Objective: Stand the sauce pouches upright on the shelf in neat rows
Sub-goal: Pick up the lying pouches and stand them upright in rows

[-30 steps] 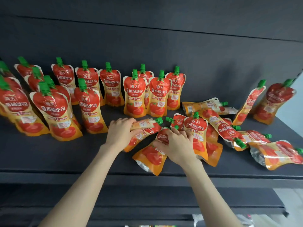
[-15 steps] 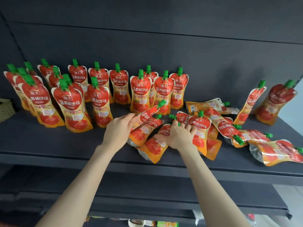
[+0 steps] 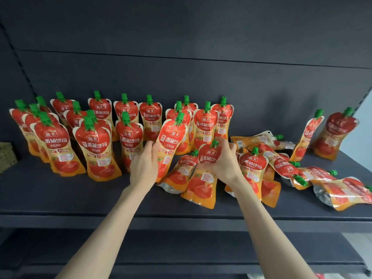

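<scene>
Red-orange sauce pouch [image 3: 171, 141] tilted, mid-shelf, left hand [image 3: 144, 164] fingers gripping its side. Right hand [image 3: 225, 164] fingers closed on second pouch [image 3: 203, 174] near front edge of shelf [image 3: 60, 198]. Standing pouches [image 3: 94, 146] rowed toward left end.

**A:** How many stand on the left?

**B:** Sixteen upright pouches [image 3: 93, 146], going by the green caps. Some overlap, so I may be off by one.

**A:** And in the hands?

**B:** Two. There is one tilted pouch [image 3: 171, 141] in the left hand [image 3: 144, 168] and one raised pouch [image 3: 208, 158] in the right hand [image 3: 225, 164].

**A:** The rest?

**B:** Two leaning pouches [image 3: 336, 135] stand at the far right. The lying pouches [image 3: 346, 194] are jumbled: at least seven, but the exact number is unclear. There is also one shelf [image 3: 60, 200], and one woven thing [image 3: 6, 156] at the left edge.
</scene>
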A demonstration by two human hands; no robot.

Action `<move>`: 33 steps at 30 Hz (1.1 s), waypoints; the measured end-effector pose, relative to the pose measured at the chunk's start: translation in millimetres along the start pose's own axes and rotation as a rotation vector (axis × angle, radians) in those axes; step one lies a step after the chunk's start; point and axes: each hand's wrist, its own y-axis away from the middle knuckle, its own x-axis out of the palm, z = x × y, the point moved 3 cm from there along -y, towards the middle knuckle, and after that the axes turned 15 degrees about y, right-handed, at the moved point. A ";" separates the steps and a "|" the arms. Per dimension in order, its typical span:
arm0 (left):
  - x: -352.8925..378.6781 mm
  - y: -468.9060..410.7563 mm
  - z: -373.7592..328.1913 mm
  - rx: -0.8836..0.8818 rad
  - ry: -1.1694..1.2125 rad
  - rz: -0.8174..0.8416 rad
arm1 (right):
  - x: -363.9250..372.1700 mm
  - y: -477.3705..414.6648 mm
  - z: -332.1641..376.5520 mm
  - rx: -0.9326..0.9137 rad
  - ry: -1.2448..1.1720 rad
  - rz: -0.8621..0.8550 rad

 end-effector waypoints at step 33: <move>40.1 -31.7 42.7 -0.225 0.592 -0.012 | 37.6 -21.9 -21.5 -0.032 -0.372 -0.313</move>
